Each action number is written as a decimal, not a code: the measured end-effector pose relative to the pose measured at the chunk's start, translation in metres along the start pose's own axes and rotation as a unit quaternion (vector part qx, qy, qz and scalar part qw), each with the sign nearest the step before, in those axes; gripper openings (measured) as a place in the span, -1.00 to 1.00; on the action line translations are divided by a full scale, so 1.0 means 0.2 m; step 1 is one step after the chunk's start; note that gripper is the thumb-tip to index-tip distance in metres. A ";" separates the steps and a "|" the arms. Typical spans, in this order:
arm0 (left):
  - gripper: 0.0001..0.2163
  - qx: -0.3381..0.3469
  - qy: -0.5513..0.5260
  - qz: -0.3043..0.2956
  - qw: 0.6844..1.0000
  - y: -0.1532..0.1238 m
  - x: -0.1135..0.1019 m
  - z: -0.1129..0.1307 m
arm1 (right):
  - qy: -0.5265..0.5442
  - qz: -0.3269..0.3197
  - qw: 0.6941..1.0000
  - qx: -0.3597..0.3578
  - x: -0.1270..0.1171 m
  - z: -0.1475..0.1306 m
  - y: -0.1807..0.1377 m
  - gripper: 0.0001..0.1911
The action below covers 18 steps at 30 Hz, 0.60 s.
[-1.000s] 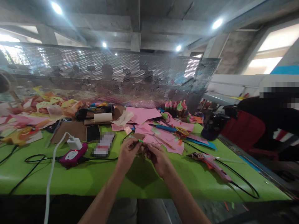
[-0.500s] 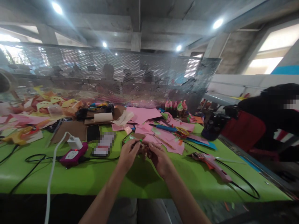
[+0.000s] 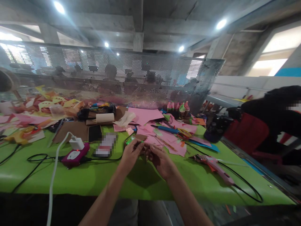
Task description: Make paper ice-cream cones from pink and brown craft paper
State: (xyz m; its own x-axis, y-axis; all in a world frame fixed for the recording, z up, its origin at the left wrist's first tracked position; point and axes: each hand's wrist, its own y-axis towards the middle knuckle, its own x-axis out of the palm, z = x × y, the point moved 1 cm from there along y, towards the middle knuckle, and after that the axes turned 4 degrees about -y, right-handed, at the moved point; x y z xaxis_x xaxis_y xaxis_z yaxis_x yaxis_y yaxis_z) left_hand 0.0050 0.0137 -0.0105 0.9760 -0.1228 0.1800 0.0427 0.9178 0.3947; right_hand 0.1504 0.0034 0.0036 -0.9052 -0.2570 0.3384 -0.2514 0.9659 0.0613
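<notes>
My left hand (image 3: pixel 130 154) and my right hand (image 3: pixel 161 159) meet over the near middle of the green table. Their fingertips pinch a small craft piece with a bright green bit (image 3: pixel 142 142). Fingers cover most of this piece, so its full shape is hidden. Just beyond my left hand lies something shiny and green (image 3: pixel 129 140). Pink paper sheets (image 3: pixel 164 138) spread out behind my fingers. To the right of my right hand, a pink hot glue gun (image 3: pixel 216 168) rests on the table with its cord trailing.
A purple power adapter (image 3: pixel 75 156) with a white plug and cable stands at left, near two phones, one blurred (image 3: pixel 105 145). Paper scraps (image 3: pixel 54 105) heap at back left. Scissors (image 3: pixel 184 133) and small pink-topped crafts (image 3: pixel 184 107) lie back right. A person in black (image 3: pixel 279 110) sits at right.
The view has shifted very slightly. My fingers have moved a little around the small piece, and the green bit shows at a slightly different angle. Both hands keep their place.
</notes>
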 end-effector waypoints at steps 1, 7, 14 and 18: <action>-0.68 -0.003 -0.008 0.002 1.000 0.00 0.00 0.01 | -0.004 -0.002 1.000 0.000 0.00 0.00 0.00 -0.62; -0.65 -0.004 -0.013 0.019 1.000 0.00 0.01 0.05 | -0.052 -0.002 0.998 -0.022 0.00 -0.01 -0.01 -0.62; -0.77 0.010 0.039 0.067 0.997 0.02 -0.03 0.02 | -0.178 0.030 0.975 -0.129 0.05 -0.01 -0.03 -0.74; -0.78 0.003 0.040 0.077 0.996 0.03 -0.04 0.01 | -0.217 0.032 0.963 -0.156 0.05 0.00 -0.03 -0.76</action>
State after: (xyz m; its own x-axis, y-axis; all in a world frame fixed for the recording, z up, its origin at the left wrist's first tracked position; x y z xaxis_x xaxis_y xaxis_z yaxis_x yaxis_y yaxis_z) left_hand -0.0031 0.0194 -0.0083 0.9847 0.0499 0.1668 -0.1099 0.9213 0.3730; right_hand 0.1431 -0.0043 0.0074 -0.9903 -0.1195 -0.0704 -0.1369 0.9244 0.3559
